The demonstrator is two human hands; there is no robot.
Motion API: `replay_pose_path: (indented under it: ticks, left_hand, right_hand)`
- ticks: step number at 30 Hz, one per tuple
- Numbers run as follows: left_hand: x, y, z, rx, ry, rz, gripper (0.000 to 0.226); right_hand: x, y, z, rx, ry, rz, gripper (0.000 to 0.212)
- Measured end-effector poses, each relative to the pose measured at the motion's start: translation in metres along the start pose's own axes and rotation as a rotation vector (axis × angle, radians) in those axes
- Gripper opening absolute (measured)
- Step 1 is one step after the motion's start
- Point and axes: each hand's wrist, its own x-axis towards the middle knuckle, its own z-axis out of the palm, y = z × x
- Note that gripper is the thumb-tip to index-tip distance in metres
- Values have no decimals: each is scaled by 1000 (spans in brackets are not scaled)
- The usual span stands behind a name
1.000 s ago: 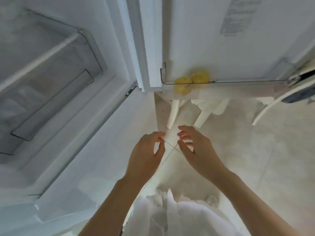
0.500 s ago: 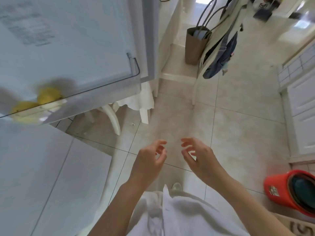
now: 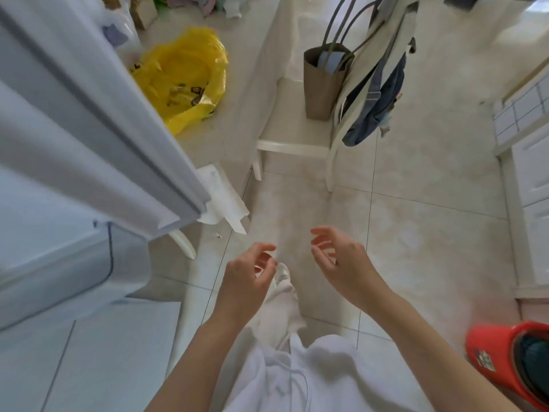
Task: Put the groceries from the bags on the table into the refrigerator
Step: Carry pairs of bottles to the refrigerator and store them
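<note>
- Two hands, both empty. The left hand [image 3: 248,278] and the right hand [image 3: 341,263] hover side by side over the floor [image 3: 416,233], a gap between them; each grip is released, fingers loosely curled around nothing.
- One refrigerator door [image 3: 98,120], standing open at the left. Its lower corner edge juts toward the middle of the view, above and left of the left hand, apart from it.
- One tabletop [image 3: 225,138] under a white cloth, beyond the door. Its near corner hangs just beside the door's edge.
- One yellow bag [image 3: 184,75] lying on the tabletop, mouth open and crumpled; its contents cannot be told. More items sit blurred at the tabletop's far end, uncounted.
- One white chair [image 3: 294,135] just right of the tabletop, carrying one brown bag [image 3: 322,81] on its seat and one blue garment [image 3: 377,99] on its back.
- One red bin [image 3: 511,361] at the lower right edge, well apart from the right hand.
- Open room: bare tiled floor runs from the hands forward between the tabletop corner and the white cabinets [image 3: 531,179] at the right.
</note>
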Motion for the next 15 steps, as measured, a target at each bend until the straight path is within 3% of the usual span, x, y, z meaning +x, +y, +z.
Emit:
replay_pose_path:
  ticks: [7, 15]
  left_hand:
    - [120, 21, -14, 34, -1, -35, 19]
    - [207, 44, -22, -61, 118, -151, 19]
  right_hand:
    - [131, -26, -28, -48, -37, -111, 28]
    - [249, -40, -52, -79, -114, -213, 26]
